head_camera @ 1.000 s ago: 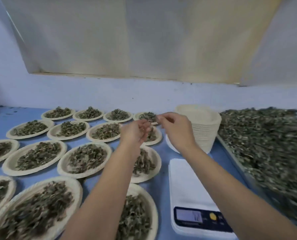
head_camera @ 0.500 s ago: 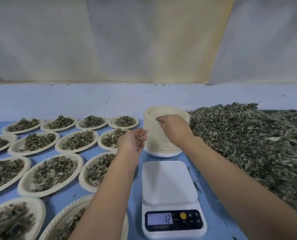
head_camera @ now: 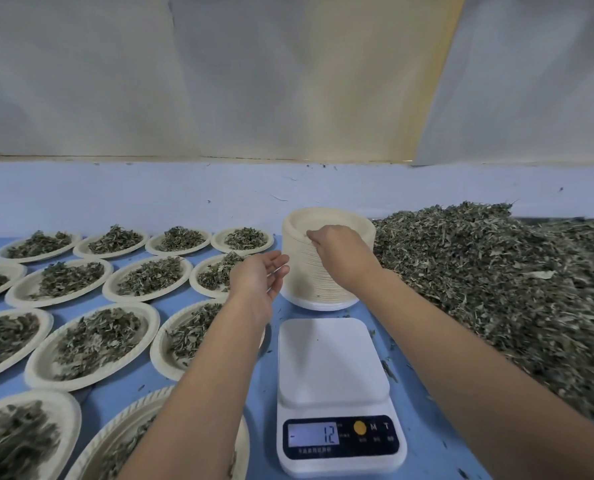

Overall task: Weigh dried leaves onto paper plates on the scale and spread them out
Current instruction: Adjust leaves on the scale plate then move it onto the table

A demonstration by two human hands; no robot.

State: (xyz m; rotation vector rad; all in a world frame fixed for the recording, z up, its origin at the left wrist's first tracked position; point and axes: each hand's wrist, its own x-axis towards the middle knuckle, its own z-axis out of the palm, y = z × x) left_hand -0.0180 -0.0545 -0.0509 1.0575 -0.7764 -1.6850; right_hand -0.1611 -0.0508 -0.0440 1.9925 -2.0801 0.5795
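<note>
A white digital scale (head_camera: 333,368) sits in front of me with a bare platform; its display shows 12. Behind it stands a tall stack of cream paper plates (head_camera: 309,271). My right hand (head_camera: 340,252) is on top of the stack, its fingers curled over the near rim of the top plate. My left hand (head_camera: 259,275) hovers just left of the stack, fingers straight and relaxed, holding nothing. A big heap of dried leaves (head_camera: 496,289) lies to the right.
Several paper plates spread with dried leaves (head_camera: 94,344) cover the blue table (head_camera: 423,441) on the left, in rows back to the blue wall strip (head_camera: 184,195). Leaf crumbs lie scattered around the scale. A pale sheet hangs behind.
My view swung right from the filled plates to the scale and plate stack. My right hand went onto the top of the stack. My left hand opened beside the stack.
</note>
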